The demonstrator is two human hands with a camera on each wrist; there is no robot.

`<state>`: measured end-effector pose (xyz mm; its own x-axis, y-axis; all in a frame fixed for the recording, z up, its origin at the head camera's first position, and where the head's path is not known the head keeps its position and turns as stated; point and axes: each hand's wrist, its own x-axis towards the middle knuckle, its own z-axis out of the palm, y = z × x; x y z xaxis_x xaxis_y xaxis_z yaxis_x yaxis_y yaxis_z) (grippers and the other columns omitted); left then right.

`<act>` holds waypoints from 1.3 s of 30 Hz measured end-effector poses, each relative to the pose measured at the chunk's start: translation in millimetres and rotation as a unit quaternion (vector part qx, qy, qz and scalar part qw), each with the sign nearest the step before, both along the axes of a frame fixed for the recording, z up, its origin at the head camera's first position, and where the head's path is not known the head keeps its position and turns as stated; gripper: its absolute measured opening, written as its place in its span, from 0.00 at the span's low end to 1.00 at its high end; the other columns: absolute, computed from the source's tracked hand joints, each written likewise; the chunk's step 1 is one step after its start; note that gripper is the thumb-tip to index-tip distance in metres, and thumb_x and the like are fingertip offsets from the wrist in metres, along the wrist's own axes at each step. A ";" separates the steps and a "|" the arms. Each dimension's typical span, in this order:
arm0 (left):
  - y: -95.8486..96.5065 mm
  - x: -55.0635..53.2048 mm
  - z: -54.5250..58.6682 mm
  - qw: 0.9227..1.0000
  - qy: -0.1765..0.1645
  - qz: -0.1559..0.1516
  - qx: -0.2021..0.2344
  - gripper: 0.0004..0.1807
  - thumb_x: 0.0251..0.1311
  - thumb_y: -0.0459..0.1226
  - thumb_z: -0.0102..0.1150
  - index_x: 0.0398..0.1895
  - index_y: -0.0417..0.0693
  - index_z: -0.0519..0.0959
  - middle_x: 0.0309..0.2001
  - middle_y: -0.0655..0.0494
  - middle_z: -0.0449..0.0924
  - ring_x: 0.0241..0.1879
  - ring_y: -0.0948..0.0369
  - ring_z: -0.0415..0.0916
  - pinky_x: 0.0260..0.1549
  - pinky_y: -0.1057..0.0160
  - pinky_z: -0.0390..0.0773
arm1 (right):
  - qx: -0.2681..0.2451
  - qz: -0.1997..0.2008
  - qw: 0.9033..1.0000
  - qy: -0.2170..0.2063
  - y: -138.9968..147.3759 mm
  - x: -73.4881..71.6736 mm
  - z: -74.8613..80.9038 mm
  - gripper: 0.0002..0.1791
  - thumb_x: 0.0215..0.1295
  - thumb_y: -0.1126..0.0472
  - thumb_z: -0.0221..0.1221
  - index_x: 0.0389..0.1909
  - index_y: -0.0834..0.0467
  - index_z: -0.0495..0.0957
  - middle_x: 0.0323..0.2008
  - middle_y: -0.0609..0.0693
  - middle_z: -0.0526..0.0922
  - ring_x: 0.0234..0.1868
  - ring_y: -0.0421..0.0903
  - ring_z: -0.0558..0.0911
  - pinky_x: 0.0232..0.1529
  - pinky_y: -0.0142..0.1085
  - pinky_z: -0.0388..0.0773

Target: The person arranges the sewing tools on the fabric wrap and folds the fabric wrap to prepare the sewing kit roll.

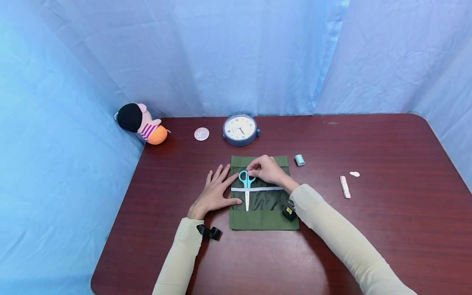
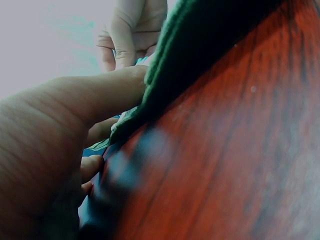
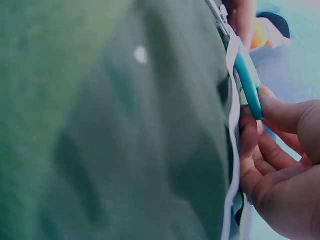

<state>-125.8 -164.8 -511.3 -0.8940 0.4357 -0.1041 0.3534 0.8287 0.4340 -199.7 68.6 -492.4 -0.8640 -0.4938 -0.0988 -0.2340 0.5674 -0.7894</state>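
Observation:
A green fabric pouch (image 1: 265, 221) lies open on the table, a white elastic band (image 1: 267, 188) running across its middle. Scissors with turquoise handles (image 1: 247, 178) lie on its left side, blades toward the front and passing under the band. My right hand (image 1: 266, 169) pinches the right handle loop between thumb and fingers; the right wrist view shows the turquoise handle (image 3: 248, 85) in that grip. With fingers spread, my left hand (image 1: 215, 194) rests at the pouch's left edge. Its thumb (image 2: 107, 92) touches the fabric edge in the left wrist view.
Behind the pouch stand a round blue clock (image 1: 240, 129) and a shiny disc (image 1: 201, 134), with a plush toy (image 1: 141, 123) at the back left corner. To the right are a thread spool (image 1: 300, 160), a folded pinkish strip (image 1: 345, 187) and small white pieces (image 1: 355, 174).

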 end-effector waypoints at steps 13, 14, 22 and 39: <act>-0.6 1.7 3.7 1.000 0.004 0.008 0.020 0.46 0.55 0.59 0.69 0.75 0.55 0.65 0.82 0.45 0.44 0.82 0.44 0.38 0.76 0.34 0.40 | 0.026 0.015 0.999 0.024 -1.5 2.6 0.4 0.08 0.66 0.60 0.65 0.42 0.58 0.88 0.37 0.52 0.90 0.35 0.43 0.85 0.42 0.39 0.82; -0.8 2.4 4.8 0.999 0.016 0.011 0.027 0.44 0.55 0.57 0.70 0.73 0.54 0.68 0.81 0.45 0.47 0.81 0.43 0.40 0.75 0.34 0.43 | 0.027 0.017 0.999 0.024 -1.5 2.6 0.8 0.08 0.66 0.60 0.65 0.42 0.58 0.88 0.37 0.52 0.90 0.35 0.43 0.85 0.42 0.39 0.82; 10.2 0.9 13.0 0.986 0.148 -0.013 0.069 0.22 0.52 0.46 0.75 0.49 0.47 0.86 0.52 0.48 0.78 0.56 0.48 0.66 0.55 0.46 0.65 | 0.030 0.019 0.999 0.021 1.3 2.3 0.7 0.08 0.67 0.61 0.64 0.43 0.58 0.87 0.37 0.52 0.89 0.35 0.43 0.84 0.42 0.39 0.81; 27.1 -5.6 13.0 0.985 0.155 -0.064 0.028 0.10 0.55 0.44 0.73 0.37 0.49 0.89 0.35 0.56 0.85 0.39 0.58 0.70 0.45 0.57 0.70 | 0.039 0.025 0.999 0.003 3.0 3.3 0.3 0.07 0.68 0.60 0.63 0.42 0.57 0.86 0.35 0.51 0.87 0.32 0.41 0.81 0.39 0.36 0.78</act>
